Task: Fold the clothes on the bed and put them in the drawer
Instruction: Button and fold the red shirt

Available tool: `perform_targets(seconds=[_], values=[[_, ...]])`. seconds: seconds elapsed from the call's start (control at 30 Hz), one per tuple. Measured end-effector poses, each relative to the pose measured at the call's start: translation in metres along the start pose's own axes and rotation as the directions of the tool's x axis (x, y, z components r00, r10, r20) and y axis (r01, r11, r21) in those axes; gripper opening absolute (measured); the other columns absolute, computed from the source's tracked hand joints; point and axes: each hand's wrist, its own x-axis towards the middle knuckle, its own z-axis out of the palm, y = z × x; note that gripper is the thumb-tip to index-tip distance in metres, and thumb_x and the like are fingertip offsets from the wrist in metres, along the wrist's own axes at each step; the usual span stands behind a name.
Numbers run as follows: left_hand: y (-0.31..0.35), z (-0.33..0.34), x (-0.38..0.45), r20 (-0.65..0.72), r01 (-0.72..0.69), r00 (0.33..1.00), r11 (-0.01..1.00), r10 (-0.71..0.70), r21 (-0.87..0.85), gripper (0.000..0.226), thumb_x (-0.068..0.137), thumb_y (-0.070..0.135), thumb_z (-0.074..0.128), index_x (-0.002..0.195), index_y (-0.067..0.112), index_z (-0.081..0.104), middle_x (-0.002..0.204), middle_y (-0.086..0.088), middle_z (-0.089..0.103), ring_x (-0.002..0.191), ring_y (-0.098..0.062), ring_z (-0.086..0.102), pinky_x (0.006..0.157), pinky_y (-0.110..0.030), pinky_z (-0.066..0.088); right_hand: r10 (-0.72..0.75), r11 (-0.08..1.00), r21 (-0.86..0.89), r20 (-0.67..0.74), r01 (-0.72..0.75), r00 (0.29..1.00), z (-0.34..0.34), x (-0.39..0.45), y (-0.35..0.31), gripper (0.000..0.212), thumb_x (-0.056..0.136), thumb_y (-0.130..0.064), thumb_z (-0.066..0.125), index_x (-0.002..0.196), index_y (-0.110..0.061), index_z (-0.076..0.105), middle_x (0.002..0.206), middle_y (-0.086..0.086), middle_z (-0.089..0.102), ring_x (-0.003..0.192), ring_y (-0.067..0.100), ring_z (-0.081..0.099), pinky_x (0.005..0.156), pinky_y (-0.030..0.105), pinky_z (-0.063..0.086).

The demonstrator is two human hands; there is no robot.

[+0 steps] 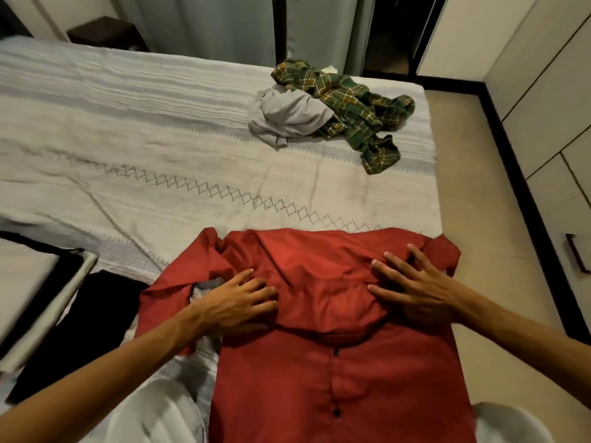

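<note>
The red shirt [335, 362] lies under both my hands: left hand [233, 302] and right hand [412, 289] press it flat with fingers spread.

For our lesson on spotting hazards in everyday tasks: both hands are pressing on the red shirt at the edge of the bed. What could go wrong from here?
1. The red shirt hangs over the bed's near edge; it may slide off once the left hand and right hand lift.
2. Its left sleeve lies bunched, so a fold now could trap creases.
3. The green plaid shirt and grey garment lie tangled near the far corner and might drag each other off.
</note>
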Motion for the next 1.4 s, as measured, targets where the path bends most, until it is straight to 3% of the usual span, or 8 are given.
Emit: perform_targets(seconds=[0.1, 0.17, 0.27, 0.47, 0.77, 0.93, 1.2, 1.4], values=[[-0.007, -0.01, 0.009, -0.072, 0.131, 0.989, 0.991, -0.129, 0.03, 0.033, 0.094, 0.03, 0.045, 0.116, 0.02, 0.069, 0.115, -0.005, 0.072, 0.092, -0.027, 0.072, 0.092, -0.05, 0.058, 0.07, 0.997, -0.033, -0.153, -0.076, 0.986, -0.004, 0.019, -0.002, 0.048, 0.098, -0.031, 0.043, 0.138, -0.019, 0.065, 0.143, 0.024, 0.06, 0.123, 0.047, 0.063, 0.096, 0.077, 0.045], [-0.018, -0.028, 0.015, -0.126, 0.215, 0.965, 0.967, -0.232, -0.137, 0.037, 0.094, 0.029, 0.043, 0.109, 0.014, 0.073, 0.097, -0.006, 0.071, 0.082, -0.028, 0.07, 0.078, -0.04, 0.061, 0.278, 0.947, 0.232, -0.249, -0.221, 0.928, -0.021, 0.031, 0.004, 0.043, 0.097, -0.028, 0.045, 0.128, -0.016, 0.071, 0.132, 0.019, 0.066, 0.116, 0.041, 0.066, 0.098, 0.066, 0.049], [-0.045, -0.074, 0.013, -0.1, 0.335, 0.875, 0.74, -0.475, -0.583, 0.031, 0.106, 0.042, 0.044, 0.098, 0.019, 0.064, 0.085, 0.004, 0.067, 0.078, -0.017, 0.065, 0.072, -0.037, 0.052, 0.599, 0.57, 0.758, -0.12, -0.317, 0.792, -0.057, 0.035, 0.03, 0.028, 0.103, -0.016, 0.047, 0.12, -0.017, 0.069, 0.114, 0.007, 0.073, 0.104, 0.029, 0.068, 0.094, 0.039, 0.05], [-0.107, -0.228, 0.004, -0.282, 0.219, 0.697, 0.569, -0.659, -0.792, 0.047, 0.106, 0.05, 0.058, 0.075, 0.014, 0.054, 0.065, 0.008, 0.05, 0.063, -0.002, 0.048, 0.06, -0.029, 0.041, 0.75, -0.034, 0.967, 0.193, -0.254, 0.633, -0.171, -0.025, 0.121, 0.028, 0.106, -0.023, 0.057, 0.1, 0.001, 0.069, 0.095, 0.024, 0.069, 0.083, 0.026, 0.059, 0.075, 0.039, 0.043], [-0.085, -0.401, -0.054, -0.391, 0.199, 0.684, 0.672, -0.616, -0.713, 0.027, 0.103, 0.041, 0.062, 0.092, 0.018, 0.073, 0.077, 0.003, 0.067, 0.069, -0.001, 0.057, 0.064, -0.018, 0.046, 0.575, 0.28, 0.936, 0.013, -0.212, 0.818, -0.346, -0.144, 0.102, 0.032, 0.074, -0.045, 0.091, 0.1, -0.027, 0.082, 0.092, 0.004, 0.081, 0.082, 0.02, 0.079, 0.066, 0.024, 0.06], [-0.034, -0.407, -0.06, -0.402, 0.266, 0.691, 0.728, -0.601, -0.632, 0.015, 0.105, 0.022, 0.061, 0.09, 0.023, 0.062, 0.084, 0.006, 0.065, 0.077, -0.011, 0.061, 0.071, -0.023, 0.047, 0.655, 0.371, 0.921, -0.169, -0.118, 0.737, -0.372, -0.165, 0.067, 0.047, 0.083, -0.057, 0.074, 0.077, -0.01, 0.076, 0.065, -0.005, 0.062, 0.06, 0.008, 0.055, 0.056, 0.023, 0.041], [0.06, -0.329, -0.034, -0.337, 0.182, 0.769, 0.692, -0.543, -0.698, 0.02, 0.102, 0.01, 0.062, 0.106, 0.02, 0.045, 0.092, 0.005, 0.068, 0.084, -0.005, 0.066, 0.078, -0.033, 0.049, 0.667, 0.505, 0.834, -0.212, -0.223, 0.714, -0.426, -0.185, 0.03, 0.038, 0.093, -0.049, 0.071, 0.057, -0.035, 0.075, 0.052, -0.007, 0.062, 0.045, 0.001, 0.052, 0.046, 0.016, 0.038], [0.159, -0.296, 0.015, -0.43, 0.127, 0.755, 0.753, -0.496, -0.646, 0.122, 0.063, 0.086, 0.078, 0.156, 0.038, 0.016, 0.166, 0.007, 0.026, 0.146, -0.011, 0.035, 0.119, -0.034, 0.033, 0.7, 0.583, 0.726, -0.221, -0.365, 0.68, -0.466, -0.192, 0.026, 0.046, 0.094, -0.047, 0.072, 0.063, -0.013, 0.075, 0.049, -0.005, 0.059, 0.042, 0.004, 0.049, 0.044, 0.019, 0.038]])
